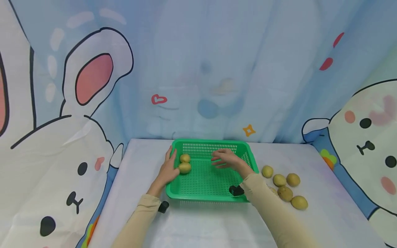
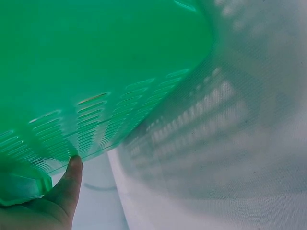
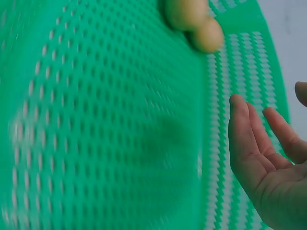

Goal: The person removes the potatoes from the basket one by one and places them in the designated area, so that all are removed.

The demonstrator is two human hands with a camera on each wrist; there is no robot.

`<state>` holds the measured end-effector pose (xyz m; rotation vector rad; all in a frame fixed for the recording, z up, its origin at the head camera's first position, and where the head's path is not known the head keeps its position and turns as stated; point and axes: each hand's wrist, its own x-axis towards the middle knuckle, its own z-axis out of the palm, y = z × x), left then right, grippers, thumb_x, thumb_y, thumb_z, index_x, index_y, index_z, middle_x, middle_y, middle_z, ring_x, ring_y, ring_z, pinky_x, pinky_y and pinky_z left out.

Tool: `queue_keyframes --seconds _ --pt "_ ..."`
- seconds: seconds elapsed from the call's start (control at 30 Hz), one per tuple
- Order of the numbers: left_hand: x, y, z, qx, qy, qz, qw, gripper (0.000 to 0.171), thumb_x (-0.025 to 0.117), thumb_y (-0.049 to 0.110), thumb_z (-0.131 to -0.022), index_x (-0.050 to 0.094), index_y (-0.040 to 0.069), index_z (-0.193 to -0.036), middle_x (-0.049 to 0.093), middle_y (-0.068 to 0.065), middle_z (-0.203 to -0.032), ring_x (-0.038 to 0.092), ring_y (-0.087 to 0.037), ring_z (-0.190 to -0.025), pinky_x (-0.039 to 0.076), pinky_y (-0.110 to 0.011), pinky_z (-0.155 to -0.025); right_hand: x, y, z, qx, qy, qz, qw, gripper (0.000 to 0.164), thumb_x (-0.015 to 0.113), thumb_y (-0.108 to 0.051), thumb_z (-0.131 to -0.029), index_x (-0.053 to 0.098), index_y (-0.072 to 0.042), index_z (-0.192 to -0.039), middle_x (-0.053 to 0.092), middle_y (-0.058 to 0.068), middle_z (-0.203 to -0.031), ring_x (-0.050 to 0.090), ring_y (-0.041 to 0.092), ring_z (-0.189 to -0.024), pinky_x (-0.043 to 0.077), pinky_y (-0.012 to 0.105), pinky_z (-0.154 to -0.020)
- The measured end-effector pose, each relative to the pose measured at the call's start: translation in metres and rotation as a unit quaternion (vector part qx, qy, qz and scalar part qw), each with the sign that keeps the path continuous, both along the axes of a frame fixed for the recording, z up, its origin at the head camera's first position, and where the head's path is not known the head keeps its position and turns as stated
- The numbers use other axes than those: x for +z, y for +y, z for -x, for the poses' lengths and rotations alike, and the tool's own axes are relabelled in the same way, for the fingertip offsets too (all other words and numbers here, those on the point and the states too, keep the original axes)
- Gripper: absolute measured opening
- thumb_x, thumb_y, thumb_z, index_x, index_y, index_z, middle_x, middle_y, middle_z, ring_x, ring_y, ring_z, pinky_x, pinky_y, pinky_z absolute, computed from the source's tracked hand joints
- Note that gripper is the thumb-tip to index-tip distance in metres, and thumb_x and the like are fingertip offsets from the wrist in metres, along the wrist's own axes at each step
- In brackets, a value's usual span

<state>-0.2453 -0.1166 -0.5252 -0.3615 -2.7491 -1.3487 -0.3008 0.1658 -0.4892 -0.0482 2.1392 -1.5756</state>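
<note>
A green plastic basket [image 1: 204, 179] with slotted walls stands on the table, two potatoes [image 1: 185, 168] lying at its left side. At the basket's left rim, my left hand [image 1: 168, 170] holds on, and the left wrist view shows a finger [image 2: 71, 179] against the outside of the slotted wall. My right hand [image 1: 226, 158] is over the basket's inside, fingers loosely extended and holding nothing. In the right wrist view, the potatoes [image 3: 186, 12] sit beyond its fingertips, against the slotted side.
Several more potatoes [image 1: 285, 193] lie loose on the white table [image 1: 214, 224] to the right of the basket, partly behind the right sleeve [image 1: 266, 203]. A printed cloth [image 1: 192, 69] with cartoon animals hangs behind the table and along its sides.
</note>
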Motion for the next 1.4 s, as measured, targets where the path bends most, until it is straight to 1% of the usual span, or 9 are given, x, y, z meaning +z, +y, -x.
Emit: queue_keyframes --seconds 0.2,0.33,0.43,0.6,0.8,0.97,1.13,1.27,1.4 --pt "-0.002 0.001 -0.002 -0.002 0.008 0.009 0.9999 0.084 0.047 0.000 -0.075 0.020 -0.003 -0.155 0.004 -0.015 -0.164 0.040 -0.038 -0.134 0.041 -0.036 -0.069 -0.020 -0.037 0.001 -0.026 -0.020 0.027 0.999 0.051 0.057 -0.022 -0.100 0.045 0.004 -0.142 0.057 0.030 -0.130 0.062 0.041 -0.112 0.049 0.050 -0.093" --pt "0.000 0.002 -0.002 -0.007 0.006 0.009 0.9999 0.084 0.047 0.000 -0.076 0.020 -0.003 -0.155 0.003 -0.014 -0.165 0.044 -0.038 -0.129 0.038 -0.034 -0.063 -0.023 -0.057 0.000 -0.032 -0.033 0.049 0.998 0.051 0.057 -0.020 -0.099 0.045 0.005 -0.142 0.051 0.033 -0.135 0.057 0.045 -0.117 0.047 0.052 -0.095" --pt "0.001 0.002 -0.002 -0.006 0.006 0.006 0.9999 0.084 0.047 0.000 -0.076 0.020 -0.002 -0.156 0.003 -0.014 -0.165 0.047 -0.038 -0.123 0.036 -0.034 -0.061 -0.024 -0.072 0.000 -0.031 -0.035 0.042 0.998 0.050 0.059 -0.020 -0.098 0.047 0.005 -0.140 0.052 0.032 -0.134 0.058 0.046 -0.116 0.048 0.052 -0.093" --pt "0.000 0.002 -0.002 -0.003 0.007 0.006 1.0000 0.084 0.048 0.000 -0.076 0.021 -0.003 -0.155 0.004 -0.014 -0.164 0.048 -0.038 -0.123 0.040 -0.035 -0.066 -0.030 -0.092 -0.001 -0.030 -0.050 0.027 0.998 0.043 0.062 -0.018 -0.095 0.057 0.005 -0.131 0.054 0.030 -0.127 0.061 0.046 -0.110 0.053 0.050 -0.085" --pt "-0.004 0.004 -0.002 -0.012 0.004 0.005 0.9999 0.085 0.048 0.000 -0.075 0.020 -0.004 -0.155 0.003 -0.014 -0.165 0.054 -0.041 -0.110 0.036 -0.033 -0.059 -0.036 -0.101 -0.005 -0.044 -0.069 0.007 0.997 0.040 0.068 -0.011 -0.089 0.061 0.008 -0.124 0.054 0.029 -0.119 0.061 0.049 -0.106 0.056 0.046 -0.075" --pt "-0.004 0.005 -0.002 -0.006 0.004 0.008 0.9999 0.085 0.048 -0.001 -0.075 0.021 -0.002 -0.155 0.003 -0.013 -0.165 0.051 -0.041 -0.117 0.038 -0.034 -0.061 -0.034 -0.106 -0.006 -0.061 -0.081 -0.008 0.995 0.040 0.072 -0.009 -0.086 0.062 0.007 -0.122 0.053 0.024 -0.112 0.065 0.045 -0.099 0.057 0.043 -0.073" --pt "-0.002 0.004 -0.001 0.001 0.015 0.013 0.9998 0.083 0.048 0.000 -0.076 0.023 -0.004 -0.154 0.005 -0.015 -0.164 0.048 -0.038 -0.122 0.043 -0.038 -0.072 -0.032 -0.109 -0.004 -0.080 -0.092 0.003 0.993 0.034 0.073 -0.007 -0.085 0.063 0.006 -0.115 0.051 0.018 -0.101 0.066 0.034 -0.084 0.056 0.040 -0.076" --pt "-0.002 0.002 -0.002 0.002 0.019 0.011 0.9998 0.082 0.048 -0.002 -0.076 0.023 -0.005 -0.154 0.006 -0.016 -0.164 0.048 -0.038 -0.123 0.042 -0.038 -0.070 -0.034 -0.110 -0.002 -0.081 -0.091 0.003 0.993 0.027 0.075 -0.008 -0.084 0.064 0.004 -0.106 0.052 0.018 -0.099 0.064 0.029 -0.076 0.057 0.040 -0.076" --pt "-0.001 0.001 -0.001 0.002 0.019 0.009 0.9998 0.081 0.048 -0.002 -0.077 0.022 -0.005 -0.154 0.005 -0.016 -0.164 0.051 -0.040 -0.117 0.039 -0.036 -0.064 -0.035 -0.109 0.000 -0.077 -0.089 0.008 0.993 0.022 0.075 -0.010 -0.083 0.066 0.003 -0.099 0.055 0.020 -0.105 0.065 0.029 -0.075 0.057 0.039 -0.074"
